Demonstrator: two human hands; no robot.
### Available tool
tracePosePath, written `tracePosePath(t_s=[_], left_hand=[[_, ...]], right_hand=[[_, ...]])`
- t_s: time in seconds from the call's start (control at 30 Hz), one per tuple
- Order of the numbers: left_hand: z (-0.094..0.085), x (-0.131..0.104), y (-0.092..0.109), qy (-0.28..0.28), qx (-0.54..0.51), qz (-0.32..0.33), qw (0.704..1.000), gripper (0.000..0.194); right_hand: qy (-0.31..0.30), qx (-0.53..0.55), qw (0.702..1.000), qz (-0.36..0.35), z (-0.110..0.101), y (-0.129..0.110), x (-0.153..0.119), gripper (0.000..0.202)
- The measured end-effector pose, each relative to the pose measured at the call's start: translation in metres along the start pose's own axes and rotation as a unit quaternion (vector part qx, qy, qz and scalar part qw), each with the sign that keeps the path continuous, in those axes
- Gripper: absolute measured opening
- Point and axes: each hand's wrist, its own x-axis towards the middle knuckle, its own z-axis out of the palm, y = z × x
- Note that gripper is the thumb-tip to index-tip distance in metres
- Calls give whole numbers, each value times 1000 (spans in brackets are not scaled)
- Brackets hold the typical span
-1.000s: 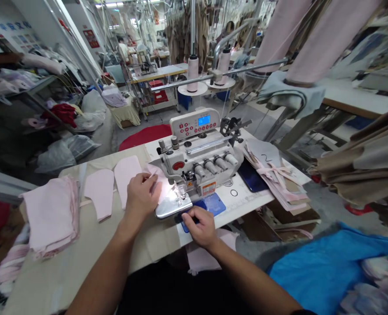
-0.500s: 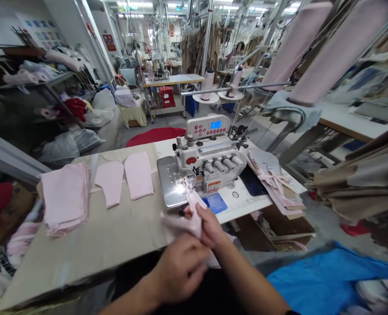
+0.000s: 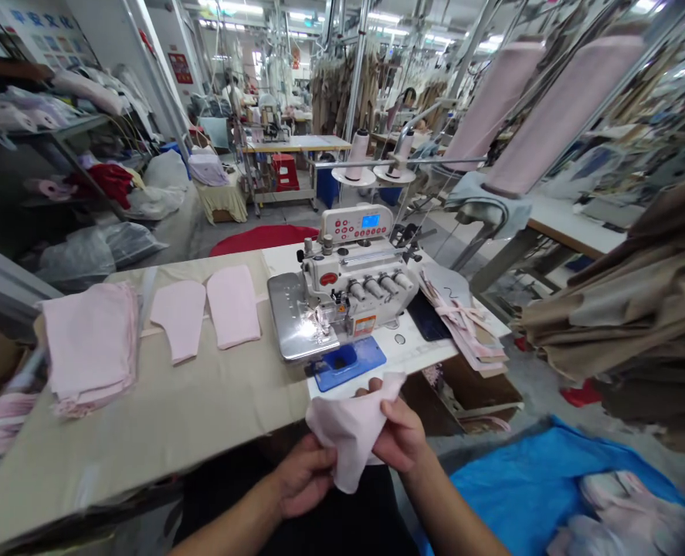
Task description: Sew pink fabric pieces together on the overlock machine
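A pale pink fabric piece (image 3: 347, 432) hangs between my two hands, just in front of the table edge. My left hand (image 3: 304, 472) pinches its lower left side between thumb and fingers. At its upper right, my right hand (image 3: 398, 432) grips the cloth, thumb on top and fingertips partly behind it. Beyond the hands stands a white overlock sewing machine (image 3: 359, 282) with a lit needle area and a metal plate (image 3: 296, 324). Its blue base tray (image 3: 350, 364) shows below. Two cut pink pieces (image 3: 180, 316) lie flat left of the machine, beside a pink fabric stack (image 3: 92, 340).
A dark phone-like slab (image 3: 428, 318) and a tied bundle of pink pieces (image 3: 463, 324) lie right of the machine. Large pink thread cones (image 3: 568, 108) stand behind at right. A cardboard box (image 3: 481, 394) and blue cloth (image 3: 521, 479) are below the table at right.
The pink fabric piece has moved from the machine's needle area toward me. My left hand, blurred and beside it before, now grips it too. The whole view has shifted slightly.
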Motion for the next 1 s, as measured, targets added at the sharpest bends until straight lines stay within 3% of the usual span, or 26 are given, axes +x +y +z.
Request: tracePosePath(t_s=[0.13,0.23,0.33,0.5,0.67,0.87,0.93,1.0], left_hand=[[-24,2,-11,108,96,-64,987,43],[-33,4,-18,107,138,-120,977,47],[-33,13,-19,115,222,-70,966,49],[-45,32,-23,202,440,29,875,58],[-59,27,-33,165,631,123,748,66],[-50,31,-34,222,697,63,679,60],[-45,35,-32,229,702,29,674,61],[-42,37,-30,234,687,1,688,63]], right_hand=[[99,-36,994,27,-76,18,-15,37],[151,-113,979,81,-123,34,-21,38],[184,-184,965,44,-150,46,-17,39],[194,-266,944,-21,-173,58,9,48],[197,-326,923,-57,-187,66,26,47],[208,-401,888,-84,-202,75,45,51],[222,-442,864,-93,-206,74,47,47],[240,-486,833,-111,-207,70,46,39]])
